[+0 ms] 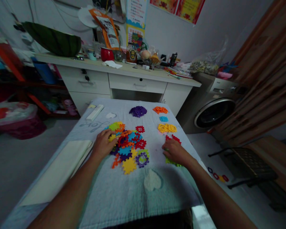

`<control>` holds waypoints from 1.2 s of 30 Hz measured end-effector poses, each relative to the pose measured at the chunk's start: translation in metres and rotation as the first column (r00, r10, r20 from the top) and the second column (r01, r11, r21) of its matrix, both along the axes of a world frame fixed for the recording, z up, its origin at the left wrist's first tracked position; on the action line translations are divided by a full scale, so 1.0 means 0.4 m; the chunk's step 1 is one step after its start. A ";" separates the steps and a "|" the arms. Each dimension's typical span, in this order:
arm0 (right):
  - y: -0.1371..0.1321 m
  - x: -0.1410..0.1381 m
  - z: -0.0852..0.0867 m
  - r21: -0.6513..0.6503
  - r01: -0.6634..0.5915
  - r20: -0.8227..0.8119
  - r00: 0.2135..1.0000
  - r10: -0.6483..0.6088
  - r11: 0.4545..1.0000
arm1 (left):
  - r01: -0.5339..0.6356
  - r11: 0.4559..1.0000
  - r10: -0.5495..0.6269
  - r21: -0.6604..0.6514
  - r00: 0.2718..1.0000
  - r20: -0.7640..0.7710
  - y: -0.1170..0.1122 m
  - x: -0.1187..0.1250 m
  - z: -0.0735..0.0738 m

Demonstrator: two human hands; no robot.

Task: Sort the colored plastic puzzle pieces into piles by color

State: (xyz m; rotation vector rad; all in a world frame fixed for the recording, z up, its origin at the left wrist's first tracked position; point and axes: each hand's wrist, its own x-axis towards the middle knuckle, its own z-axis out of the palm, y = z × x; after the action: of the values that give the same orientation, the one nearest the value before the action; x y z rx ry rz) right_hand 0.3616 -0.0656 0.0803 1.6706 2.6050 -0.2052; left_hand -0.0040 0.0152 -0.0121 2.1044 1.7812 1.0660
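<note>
A mixed heap of coloured plastic interlocking tiles [130,146] lies in the middle of a cloth-covered table [124,190]. My left hand [104,143] rests on the heap's left edge, fingers curled over a yellow tile. My right hand [175,151] lies palm down on a small group of green tiles [172,162], just below a few red tiles [173,138]. Sorted groups lie farther back: purple [138,111], orange [160,110], blue [163,119] and yellow [167,128].
A white remote [95,112] and a folded cream cloth [59,168] lie at the table's left. Behind stand a cluttered white desk [135,83] with a watermelon [53,41], and a washing machine [213,111]. Loose tiles [218,176] and a dark chair [250,165] are on the floor at right.
</note>
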 end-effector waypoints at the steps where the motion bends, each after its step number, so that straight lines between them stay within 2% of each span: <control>1: -0.007 -0.005 -0.005 -0.004 0.002 0.011 1.000 -0.002 1.000 | -0.001 1.000 0.001 0.001 1.000 0.000 0.001 -0.001 -0.001; 6: -0.025 -0.009 -0.014 -0.004 0.036 -0.033 0.999 -0.036 0.999 | 0.034 0.999 -0.034 0.008 0.999 -0.004 0.001 -0.003 0.001; 12: -0.037 0.001 -0.005 -0.064 -0.009 -0.119 0.993 0.001 0.998 | 0.033 0.999 -0.033 -0.002 0.999 -0.007 -0.005 -0.001 0.007; 15: -0.022 0.007 0.006 -0.077 -0.015 -0.154 0.988 0.003 0.997 | 0.028 1.000 -0.028 0.001 1.000 -0.010 -0.004 0.000 0.008; 19: 0.044 -0.018 0.031 -0.008 -0.010 -0.189 0.982 0.008 1.000 | 0.033 0.999 -0.033 0.000 0.999 -0.006 -0.003 0.002 0.007; 24: 0.181 -0.133 0.040 0.042 -0.037 -0.153 0.987 0.043 0.998 | 0.018 1.000 -0.018 -0.022 1.000 0.002 -0.005 0.004 0.010; 27: 0.260 -0.205 0.016 0.047 -0.063 -0.089 0.994 0.067 0.997 | 0.018 1.000 -0.018 -0.011 1.000 0.006 -0.006 0.004 0.011; 30: 0.319 -0.247 -0.021 0.016 -0.076 -0.039 0.996 0.077 0.997 | 0.027 1.000 -0.027 -0.003 1.000 0.003 -0.006 0.002 0.009; 33: 0.346 -0.258 -0.048 -0.012 -0.075 -0.044 0.996 0.075 0.997 | 0.032 0.999 -0.032 0.003 0.999 -0.002 -0.005 0.000 0.007; 36: 0.343 -0.244 -0.056 0.013 -0.068 -0.071 0.995 0.069 0.998 | 0.025 1.000 -0.025 0.003 1.000 -0.002 -0.005 0.001 0.005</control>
State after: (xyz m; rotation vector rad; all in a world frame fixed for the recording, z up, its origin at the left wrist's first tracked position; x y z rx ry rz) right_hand 0.2642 0.0715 0.0578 1.6031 2.7143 -0.2533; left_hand -0.0038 0.0130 -0.0099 2.1249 1.7505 1.0608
